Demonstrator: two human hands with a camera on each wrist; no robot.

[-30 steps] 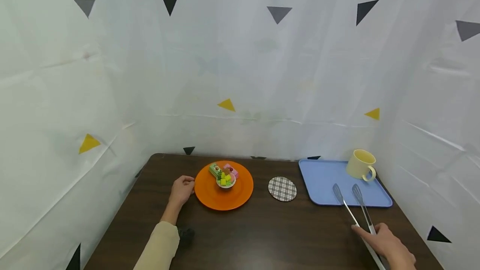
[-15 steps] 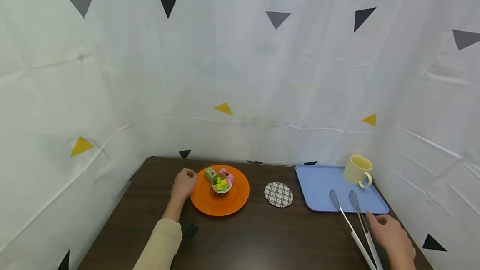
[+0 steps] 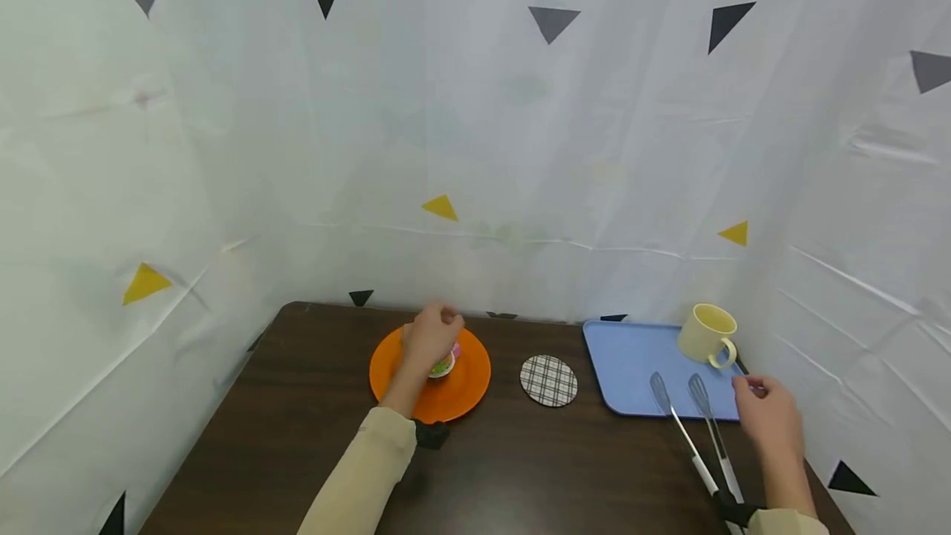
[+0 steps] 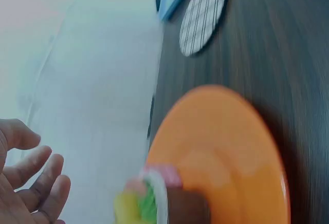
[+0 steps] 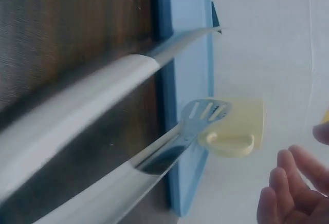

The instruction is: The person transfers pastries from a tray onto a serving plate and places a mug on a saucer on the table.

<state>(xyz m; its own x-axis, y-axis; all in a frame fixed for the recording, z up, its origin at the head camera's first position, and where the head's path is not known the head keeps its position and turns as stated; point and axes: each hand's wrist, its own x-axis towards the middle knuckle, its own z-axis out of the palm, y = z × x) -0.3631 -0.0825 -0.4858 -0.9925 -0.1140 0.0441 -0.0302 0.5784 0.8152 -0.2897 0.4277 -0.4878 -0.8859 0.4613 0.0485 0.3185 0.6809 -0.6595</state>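
Above the orange plate (image 3: pixel 471 386), my left hand (image 3: pixel 429 343) has its fingers loosely bent and holds nothing. It hides most of a small bowl of toy food (image 3: pixel 443 367); in the left wrist view this bowl, brown outside with a white rim, holds yellow, green and pink pieces (image 4: pixel 136 203). At the right side of the blue tray (image 3: pixel 624 370), my right hand (image 3: pixel 768 415) hovers with relaxed fingers around nothing. A yellow mug (image 3: pixel 704 333) stands upright on the tray, just beyond that hand. Metal tongs with white handles (image 3: pixel 706 469) lie with their heads over the tray's front edge.
A round checked coaster (image 3: pixel 548 381) lies between plate and tray on the dark wooden table (image 3: pixel 535 461). White sheeting (image 3: pixel 505 139) with coloured triangles hangs behind the table and along both sides.
My left hand has moved from the plate's left rim to over the food. My right hand has released the tongs and moved forward toward the mug; the tongs lie on the table and tray.
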